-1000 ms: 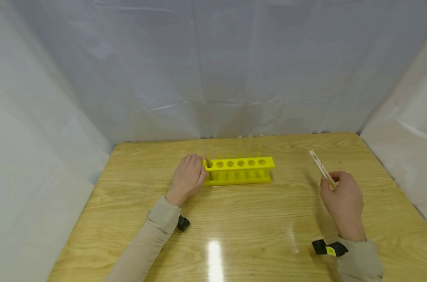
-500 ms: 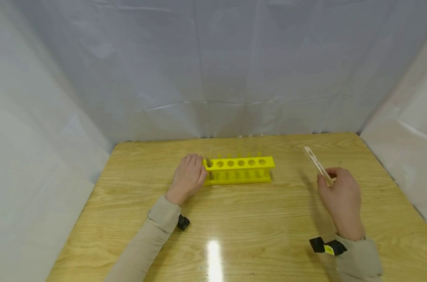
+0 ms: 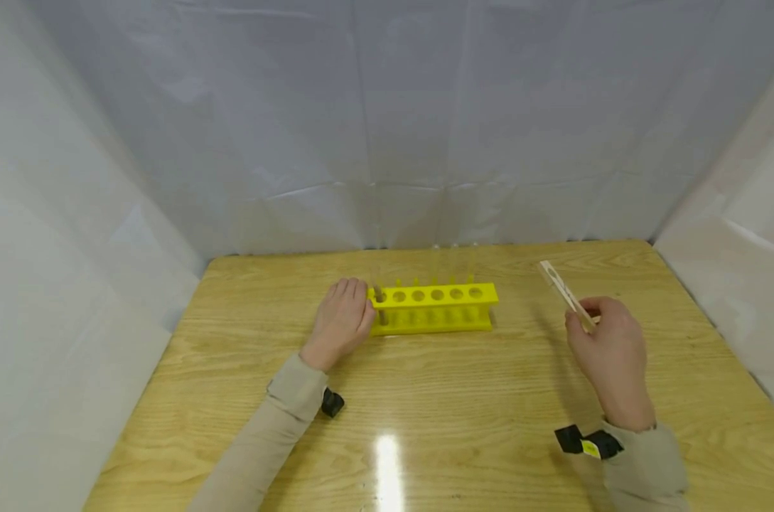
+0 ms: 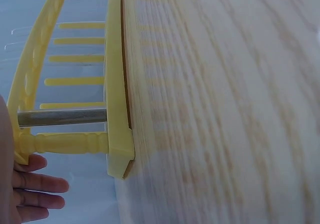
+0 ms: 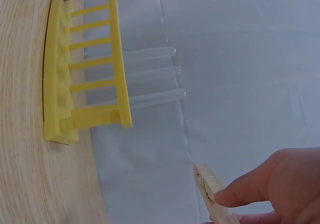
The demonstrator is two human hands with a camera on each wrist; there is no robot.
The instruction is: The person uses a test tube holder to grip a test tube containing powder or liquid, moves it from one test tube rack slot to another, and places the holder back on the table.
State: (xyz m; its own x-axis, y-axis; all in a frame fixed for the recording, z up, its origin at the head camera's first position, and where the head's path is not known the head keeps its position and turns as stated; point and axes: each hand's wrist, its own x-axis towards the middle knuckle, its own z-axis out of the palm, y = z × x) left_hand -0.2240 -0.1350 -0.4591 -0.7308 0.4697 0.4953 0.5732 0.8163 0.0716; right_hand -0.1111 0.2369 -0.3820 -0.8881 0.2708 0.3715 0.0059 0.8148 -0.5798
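A yellow test tube rack [image 3: 434, 295] stands on the wooden table. My left hand [image 3: 342, 320] holds its left end; in the left wrist view the fingers [image 4: 42, 183] reach past the end post, near the top plate. The hole nearest that hand bears a test tube with dark contents [image 4: 62, 117]. On the right, my right hand [image 3: 607, 355] pinches a wooden test tube holder [image 3: 566, 293] between thumb and fingers, raised over the table and pointing up and left. Its metal spring shows in the right wrist view, and the holder [image 5: 212, 189] is apart from the rack.
Three clear test tubes [image 5: 152, 75] sit upside down on pegs along the back of the rack. The wooden table [image 3: 463, 412] is bordered by pale sheeting [image 3: 412, 128] behind and at both sides. Black wrist straps [image 3: 332, 403] sit at the cuffs.
My right hand has moved left and slightly away from me with the test tube holder, closer to the rack. The left hand and the rack have stayed in place.
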